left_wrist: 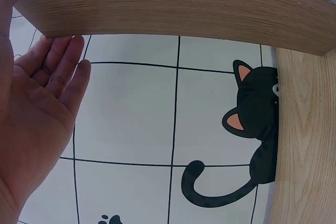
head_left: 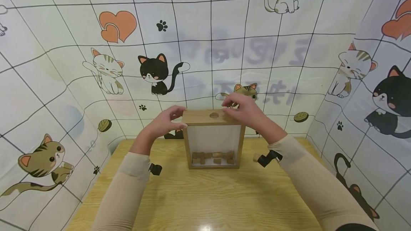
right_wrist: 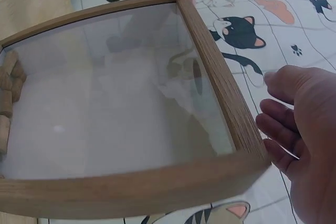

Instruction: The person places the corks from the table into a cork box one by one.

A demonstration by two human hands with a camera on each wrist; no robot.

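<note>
A wooden box [head_left: 197, 117] with a see-through front stands upright on the table. Its top has a round hole [head_left: 214, 115]. Several small wooden pieces [head_left: 217, 155] lie at the bottom inside; in the right wrist view, wooden pieces [right_wrist: 6, 95] show along the left. My left hand [head_left: 163, 121] holds the box's upper left corner, thumb at the front and fingers farther back. Over the top right corner is my right hand [head_left: 246, 111], its fingers bent and apart, with nothing seen between them. In the right wrist view, its lower fingers [right_wrist: 278, 153] are close to the box edge; contact is unclear.
A loose wooden piece [head_left: 256, 157] lies on the wood-grain table [head_left: 205, 191], right of the box beside my right wrist's camera. A cloth [head_left: 199, 56] printed with cats and a grid hangs behind and at both sides.
</note>
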